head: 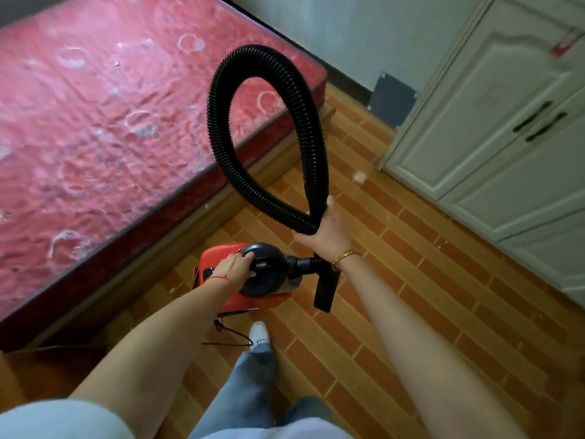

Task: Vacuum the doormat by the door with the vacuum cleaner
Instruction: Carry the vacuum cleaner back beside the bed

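Down by my legs, my left hand (235, 264) was wrapped over the black rounded handle on top of the small red canister vacuum cleaner (253, 274), fingers (245, 256) clenched on it, a thin red string around that wrist. I could not tell whether the canister rested on the wood-patterned tiled floor (411, 280) or hung just above it. My right hand (327, 229), a gold bracelet on its wrist, was closed around both runs of the black ribbed hose (221, 122), which rose from my fist in a tall loop in front of the bed. Below that fist the hose joined the black neck on the canister's front, and a flat black nozzle (327, 289) hung down beside it. A thin black cord (231, 334) trailed from the canister's rear across the floor near my white shoe (260, 332). A bare red patterned mattress (110, 122) lay on my left, and a pale panelled cupboard (506, 128) with dark handles stood shut on my right, so its contents were hidden. No doormat showed in view.
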The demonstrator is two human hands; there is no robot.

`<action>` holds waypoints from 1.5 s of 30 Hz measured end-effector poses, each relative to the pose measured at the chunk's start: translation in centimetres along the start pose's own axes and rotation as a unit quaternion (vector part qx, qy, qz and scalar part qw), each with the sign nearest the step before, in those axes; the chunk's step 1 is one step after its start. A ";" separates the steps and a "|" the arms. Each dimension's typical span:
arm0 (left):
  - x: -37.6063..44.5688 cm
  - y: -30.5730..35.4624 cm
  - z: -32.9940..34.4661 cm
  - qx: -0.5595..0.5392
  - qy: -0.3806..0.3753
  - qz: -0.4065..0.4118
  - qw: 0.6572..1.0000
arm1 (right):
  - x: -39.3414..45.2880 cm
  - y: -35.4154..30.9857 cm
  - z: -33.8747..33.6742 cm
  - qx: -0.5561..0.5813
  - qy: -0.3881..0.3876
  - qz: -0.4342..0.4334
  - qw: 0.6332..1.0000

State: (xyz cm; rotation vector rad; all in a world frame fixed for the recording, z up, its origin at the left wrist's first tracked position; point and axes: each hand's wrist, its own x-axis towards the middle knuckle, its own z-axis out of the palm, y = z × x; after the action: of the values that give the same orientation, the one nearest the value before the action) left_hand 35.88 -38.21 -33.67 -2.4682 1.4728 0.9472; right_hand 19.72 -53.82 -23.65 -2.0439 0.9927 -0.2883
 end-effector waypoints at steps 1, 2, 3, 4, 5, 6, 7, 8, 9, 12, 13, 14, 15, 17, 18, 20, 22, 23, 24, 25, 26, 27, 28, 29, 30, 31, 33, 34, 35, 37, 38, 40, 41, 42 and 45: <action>0.1 -1.4 -0.6 -0.006 -0.001 -0.011 1.000 | 1.3 -1.0 1.0 -0.005 -0.010 -0.005 1.000; 0.2 -2.8 -1.2 -0.013 -0.001 -0.022 1.000 | 2.4 -2.0 2.0 -0.012 -0.021 -0.010 1.000; 0.3 -4.1 -1.7 -0.019 0.000 -0.033 0.999 | 3.5 -2.8 3.0 -0.020 -0.033 -0.017 0.999; 0.4 -5.4 -2.2 -0.024 0.002 -0.043 0.999 | 4.5 -3.8 3.9 -0.024 -0.045 -0.026 0.998; 0.5 -6.6 -2.6 -0.029 0.005 -0.053 0.998 | 5.5 -4.6 4.8 -0.023 -0.054 -0.035 0.998; 0.6 -7.7 -3.0 -0.035 0.007 -0.063 0.997 | 6.4 -5.5 5.6 -0.019 -0.062 -0.043 0.997; 0.7 -8.8 -3.4 -0.040 0.009 -0.073 0.997 | 7.3 -6.4 6.3 -0.009 -0.067 -0.050 0.996; 0.8 -9.8 -3.8 -0.045 0.010 -0.082 0.996 | 8.1 -7.3 6.9 0.001 -0.073 -0.057 0.996; 0.9 -10.7 -4.1 -0.052 0.010 -0.093 0.994 | 9.0 -8.1 7.6 0.008 -0.081 -0.064 0.995; 1.4 -13.3 -4.4 -0.074 0.014 -0.120 0.990 | 11.6 -10.0 9.5 0.003 -0.110 -0.080 0.991; 1.6 -14.1 -4.5 -0.082 0.016 -0.127 0.988 | 12.6 -10.5 10.2 0.000 -0.118 -0.084 0.989; 1.9 -14.8 -4.6 -0.087 0.017 -0.133 0.987 | 13.5 -11.0 10.7 -0.004 -0.127 -0.087 0.988; 2.1 -15.5 -4.6 -0.094 0.016 -0.141 0.985 | 14.5 -11.3 11.4 -0.010 -0.136 -0.088 0.987; 2.7 -16.7 -4.4 -0.106 0.017 -0.159 0.981 | 16.2 -11.9 12.8 -0.026 -0.155 -0.095 0.983; 3.1 -17.3 -4.3 -0.110 0.018 -0.168 0.979 | 17.2 -12.1 13.5 -0.031 -0.165 -0.097 0.981; 4.0 -18.3 -3.8 -0.126 0.016 -0.187 0.974 | 19.1 -12.0 15.1 -0.033 -0.189 -0.100 0.976; 5.2 -19.4 -3.1 -0.138 0.020 -0.202 0.969 | 20.9 -11.9 16.8 -0.041 -0.206 -0.107 0.972; 5.7 -19.9 -2.7 -0.144 0.018 -0.209 0.967 | 21.8 -11.8 17.7 -0.044 -0.214 -0.110 0.970; 6.3 -20.3 -2.2 -0.150 0.016 -0.214 0.965 | 22.6 -11.6 18.6 -0.046 -0.219 -0.111 0.968; 6.9 -20.8 -1.6 -0.156 0.015 -0.219 0.963 | 23.3 -11.4 19.6 -0.043 -0.224 -0.112 0.967; 7.6 -21.3 -0.9 -0.162 0.014 -0.225 0.961 | 24.0 -11.1 20.5 -0.044 -0.228 -0.111 0.966; 8.3 -21.9 -0.3 -0.166 0.015 -0.231 0.959 | 24.8 -10.8 21.6 -0.045 -0.232 -0.112 0.965; 9.1 -22.5 0.4 -0.170 0.015 -0.236 0.957 | 25.6 -10.4 22.8 -0.048 -0.238 -0.110 0.964; 9.9 -23.0 1.2 -0.175 0.015 -0.239 0.955 | 26.5 -9.9 24.0 -0.051 -0.243 -0.107 0.963; 10.8 -23.7 2.0 -0.181 0.016 -0.240 0.954 | 27.4 -9.3 25.3 -0.053 -0.247 -0.105 0.962; 11.9 -24.4 2.9 -0.185 0.020 -0.242 0.952 | 28.3 -8.5 26.7 -0.055 -0.250 -0.103 0.961; 13.9 -26.0 4.9 -0.193 0.022 -0.246 0.949 | 30.0 -6.9 29.4 -0.059 -0.257 -0.095 0.960; 15.0 -26.8 5.9 -0.197 0.023 -0.248 0.948 | 30.8 -6.1 30.7 -0.059 -0.258 -0.093 0.960; 16.0 -27.5 7.0 -0.198 0.025 -0.248 0.948 | 31.5 -5.2 32.1 -0.058 -0.258 -0.089 0.960; 18.0 -28.9 9.1 -0.190 0.030 -0.245 0.950 | 32.7 -3.3 34.7 -0.056 -0.258 -0.082 0.961; 19.0 -29.5 10.1 -0.184 0.034 -0.242 0.952 | 33.2 -2.4 35.9 -0.057 -0.258 -0.081 0.961; 20.9 -30.6 11.7 -0.176 0.044 -0.235 0.955 | 34.1 -0.6 38.2 -0.061 -0.261 -0.079 0.960; 21.8 -31.1 12.4 -0.173 0.048 -0.232 0.956 | 34.6 0.2 39.2 -0.064 -0.264 -0.078 0.959; 22.6 -31.5 13.0 -0.172 0.050 -0.228 0.957 | 35.0 1.0 40.0 -0.067 -0.267 -0.075 0.958; 25.2 -32.5 14.3 -0.167 0.051 -0.219 0.960 | 36.3 3.0 42.3 -0.077 -0.269 -0.056 0.958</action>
State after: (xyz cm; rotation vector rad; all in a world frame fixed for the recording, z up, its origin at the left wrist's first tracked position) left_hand 64.70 -34.57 -66.13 -2.9410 0.7683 1.0518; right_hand 63.78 -57.09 -57.75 -2.1519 0.5742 0.2884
